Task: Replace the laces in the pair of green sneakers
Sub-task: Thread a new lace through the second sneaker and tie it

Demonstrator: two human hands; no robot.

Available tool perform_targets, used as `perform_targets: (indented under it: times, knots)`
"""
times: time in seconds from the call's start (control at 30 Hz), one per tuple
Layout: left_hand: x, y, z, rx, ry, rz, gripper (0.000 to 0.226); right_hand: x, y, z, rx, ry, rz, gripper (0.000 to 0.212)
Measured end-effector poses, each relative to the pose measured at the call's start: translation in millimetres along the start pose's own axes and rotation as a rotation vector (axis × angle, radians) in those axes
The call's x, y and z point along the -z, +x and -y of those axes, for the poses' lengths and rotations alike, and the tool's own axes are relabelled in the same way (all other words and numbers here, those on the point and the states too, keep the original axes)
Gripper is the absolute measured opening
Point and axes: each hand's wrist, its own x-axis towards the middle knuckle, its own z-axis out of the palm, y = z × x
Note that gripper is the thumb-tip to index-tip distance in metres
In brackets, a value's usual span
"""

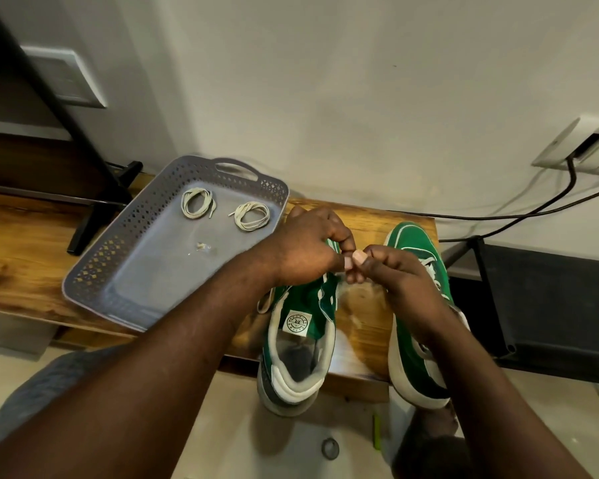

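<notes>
- Progress: early, by my reading; two coiled cream replacement laces [196, 203] [251, 216] lie untouched in the perforated grey plastic tray [146, 281]; the farther green canvas sneaker with a white sole [417, 305] looks laced across its front; so unlacing, relacing and the whole second shoe remain.
- Hands: the left hand [305, 250] and the right hand [403, 281] have curled fingers, tips meeting over the eyelet area of the nearer green canvas sneaker [301, 340]; they appear to pinch its old cream lace [264, 302], of which only a loop shows at the shoe's left side; the pinched part is hidden.
- Place: both sneakers sit on the brown wooden bench [367, 326], well apart, heels overhanging its near edge.
- Room: the tray's rim lies just beside the left wrist; a pale wall stands close behind; a black cable [533, 216] runs to the right; open bench shows between the shoes.
</notes>
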Motion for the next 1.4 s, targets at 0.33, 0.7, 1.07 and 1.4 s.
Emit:
perform_targets:
  times: [0.33, 0.7, 1.07, 1.4]
  knots:
    - [-8.0, 4.9, 21.9, 0.256, 0.324, -0.353, 0.007, 12.9, -1.9, 10.3, 0.077, 0.632, -0.132, 0.025]
    - [16.7, -0.8, 33.1, 0.309, -0.053, -0.354, 0.028, 13.0, -1.8, 7.4, 0.186, 0.338, -0.570, 0.025]
    - [-8.4, -6.8, 44.5, 0.350, 0.483, -0.102, 0.029, -22.7, 9.4, -14.8, 0.054, -0.447, -0.306, 0.012]
    - [-6.1, -4.2, 40.2, 0.471, 0.275, -0.174, 0.011, -47.8, 4.7, -17.2, -0.029, -0.649, -0.159, 0.013]
